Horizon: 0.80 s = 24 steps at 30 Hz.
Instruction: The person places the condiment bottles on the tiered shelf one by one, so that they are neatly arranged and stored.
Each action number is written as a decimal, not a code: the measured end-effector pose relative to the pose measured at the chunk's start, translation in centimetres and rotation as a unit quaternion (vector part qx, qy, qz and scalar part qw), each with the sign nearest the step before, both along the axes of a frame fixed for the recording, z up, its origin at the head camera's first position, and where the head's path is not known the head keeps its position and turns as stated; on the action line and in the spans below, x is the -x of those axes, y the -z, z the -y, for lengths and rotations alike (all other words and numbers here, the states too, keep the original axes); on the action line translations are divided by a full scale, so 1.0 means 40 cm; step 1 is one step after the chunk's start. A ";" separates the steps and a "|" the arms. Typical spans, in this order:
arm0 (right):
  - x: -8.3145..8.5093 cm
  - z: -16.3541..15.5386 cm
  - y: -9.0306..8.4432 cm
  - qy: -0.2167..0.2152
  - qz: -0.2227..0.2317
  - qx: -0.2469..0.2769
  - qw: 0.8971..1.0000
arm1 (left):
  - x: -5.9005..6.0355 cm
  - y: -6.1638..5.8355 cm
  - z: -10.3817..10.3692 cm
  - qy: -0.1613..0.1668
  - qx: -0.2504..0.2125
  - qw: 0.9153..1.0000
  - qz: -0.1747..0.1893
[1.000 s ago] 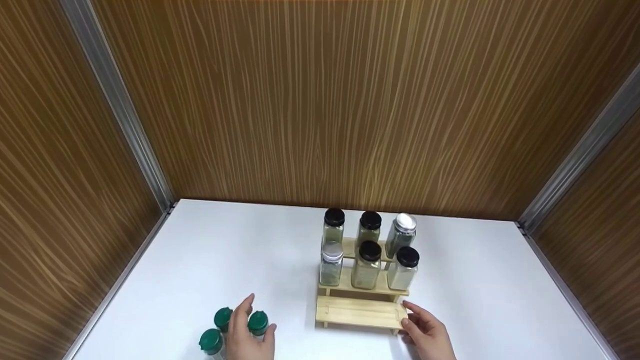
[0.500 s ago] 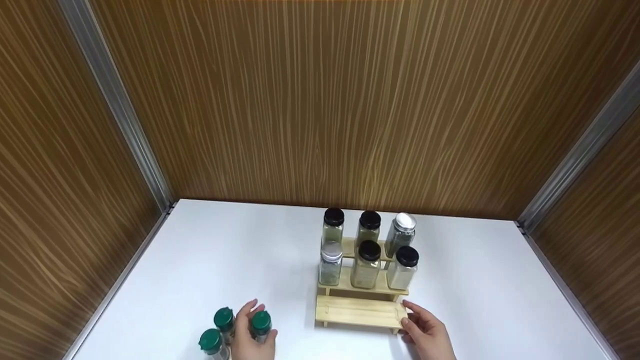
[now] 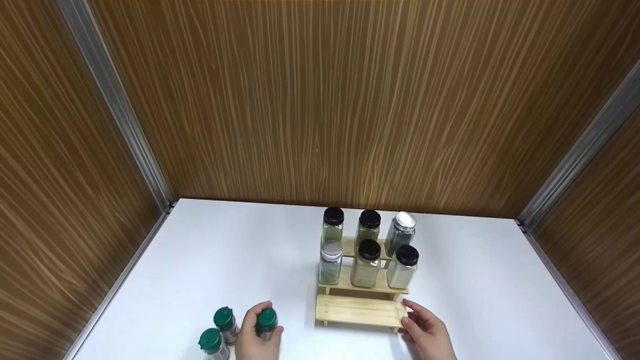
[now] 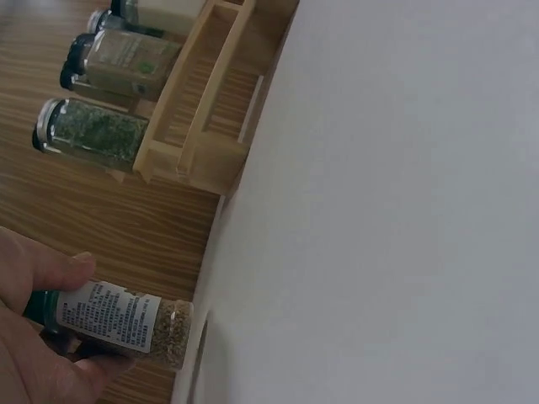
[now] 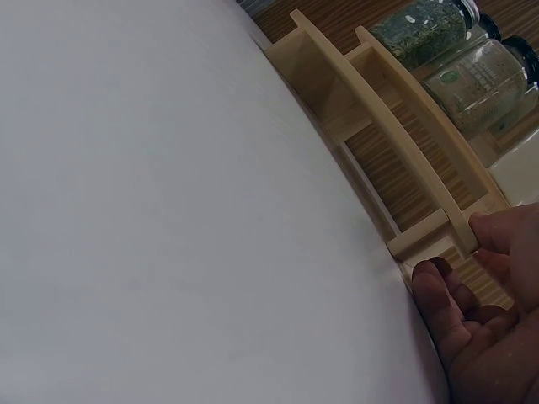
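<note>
My left hand (image 3: 256, 340) grips a spice jar (image 4: 118, 320) with a green cap, fingers and thumb around its upper part. A white printed label and brown grains show through the clear jar, whose base is close over the white tabletop. Two more green-capped jars (image 3: 225, 318) stand just left of that hand. On the right, my right hand (image 3: 429, 334) pinches the front right corner of a three-step wooden rack (image 3: 357, 311), thumb on the lowest step's edge. That step is bare.
Glass jars with black caps (image 3: 369, 250) and silver caps (image 3: 331, 250) stand in two rows on the rack's upper steps. Wood-grain panels (image 3: 320, 100) enclose the white table (image 3: 240, 250) at the back and both sides.
My left hand has closed around the nearest green-capped jar and moved it slightly right, away from the other two. The right hand stays at the rack's corner.
</note>
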State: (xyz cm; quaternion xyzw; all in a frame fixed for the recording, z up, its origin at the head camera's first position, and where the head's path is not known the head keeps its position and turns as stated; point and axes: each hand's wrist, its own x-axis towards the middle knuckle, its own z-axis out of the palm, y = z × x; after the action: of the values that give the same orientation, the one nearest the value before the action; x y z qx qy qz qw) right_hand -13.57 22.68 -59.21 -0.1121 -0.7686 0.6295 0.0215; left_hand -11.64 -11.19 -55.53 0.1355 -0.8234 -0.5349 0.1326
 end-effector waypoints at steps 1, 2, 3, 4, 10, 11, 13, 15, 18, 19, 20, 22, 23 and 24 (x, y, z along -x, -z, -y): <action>0.000 0.000 -0.001 0.002 0.001 0.000 1.000 | 0.002 -0.005 -0.005 0.003 0.002 1.000 -0.003; 0.000 0.000 -0.001 0.003 0.001 -0.001 1.000 | 0.004 -0.010 -0.011 0.007 0.002 1.000 -0.007; 0.000 0.000 -0.002 0.003 0.001 -0.005 1.000 | 0.007 -0.015 -0.015 0.013 -0.002 1.000 -0.012; -0.001 0.001 -0.003 0.003 -0.001 -0.006 1.000 | 0.010 -0.020 -0.020 0.019 -0.006 1.000 -0.016; -0.003 0.001 -0.007 -0.001 -0.007 -0.011 1.000 | 0.038 -0.060 -0.049 0.069 -0.035 0.997 -0.021; -0.003 0.001 -0.008 -0.001 -0.005 -0.012 1.000 | 0.043 -0.066 -0.054 0.078 -0.036 0.996 -0.019; -0.002 0.001 -0.008 0.001 0.001 -0.012 1.000 | 0.053 -0.075 -0.064 0.098 -0.038 0.994 -0.019; -0.003 0.001 -0.009 0.004 0.006 -0.014 1.000 | 0.062 -0.081 -0.075 0.114 -0.046 0.992 -0.029; -0.001 0.001 -0.008 0.008 0.009 -0.015 1.000 | 0.074 -0.082 -0.092 0.131 -0.065 0.988 -0.052; -0.001 0.002 -0.008 0.008 0.009 -0.015 1.000 | 0.078 -0.081 -0.097 0.134 -0.072 0.987 -0.060; -0.001 0.002 -0.008 0.008 0.009 -0.016 1.000 | 0.081 -0.079 -0.103 0.137 -0.078 0.985 -0.064; 0.000 0.002 -0.008 0.007 0.010 -0.015 1.000 | 0.086 -0.075 -0.114 0.141 -0.089 0.984 -0.070; 0.000 0.003 -0.008 0.008 0.011 -0.014 1.000 | 0.088 -0.074 -0.120 0.140 -0.091 0.983 -0.071; -0.001 0.003 -0.009 0.008 0.012 -0.015 1.000 | 0.091 -0.072 -0.125 0.141 -0.092 0.983 -0.073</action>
State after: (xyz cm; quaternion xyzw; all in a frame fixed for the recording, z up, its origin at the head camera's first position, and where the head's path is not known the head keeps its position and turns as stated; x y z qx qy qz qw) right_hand -13.54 22.56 -58.87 -0.1254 -0.7769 0.6167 0.0194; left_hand -15.27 -6.19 -52.67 -0.0098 -0.7696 -0.6301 0.1028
